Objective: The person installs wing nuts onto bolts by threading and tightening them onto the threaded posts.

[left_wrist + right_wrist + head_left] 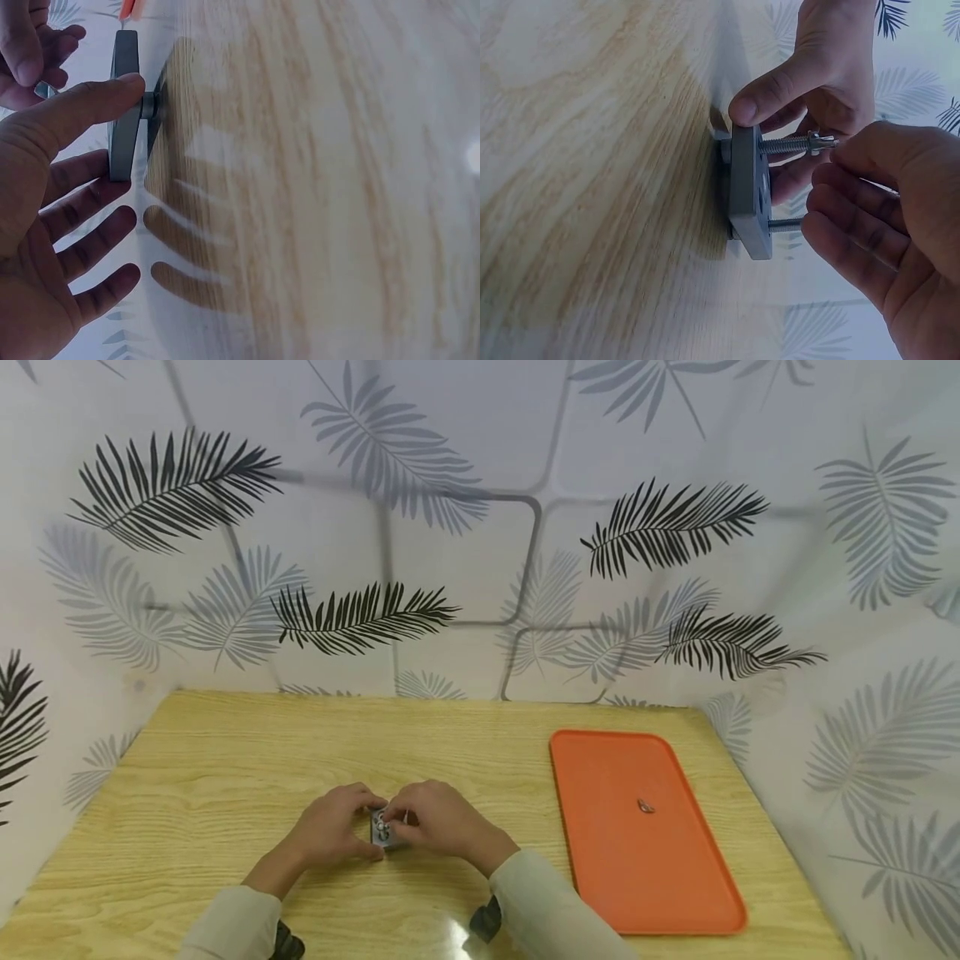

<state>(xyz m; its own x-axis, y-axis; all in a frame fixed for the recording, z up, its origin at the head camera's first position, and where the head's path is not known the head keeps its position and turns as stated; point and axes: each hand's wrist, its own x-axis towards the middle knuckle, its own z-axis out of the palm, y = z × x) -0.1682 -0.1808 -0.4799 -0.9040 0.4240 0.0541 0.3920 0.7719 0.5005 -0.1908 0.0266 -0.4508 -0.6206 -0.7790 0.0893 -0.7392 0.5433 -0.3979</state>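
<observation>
A grey metal plate (750, 191) is held on edge-side by my left hand (337, 827), thumb on one edge and fingertips at the opposite edge. Two threaded bolts (784, 146) stick up through it, their heads underneath against the wood side. Near the tip of one bolt sits a small metal wing nut (815, 142). My right hand (438, 818) pinches at this nut, its fingertips right at the bolt's end. The second bolt's tip is hidden behind the right fingers. From the left wrist view the plate (125, 150) appears side-on, slightly raised over the table.
To the right on the wood-grain table (247, 752) lies an orange tray (622, 868). One small metal piece (645, 807) rests in it. A leaf-patterned cloth (465, 568) hangs behind and beside the table.
</observation>
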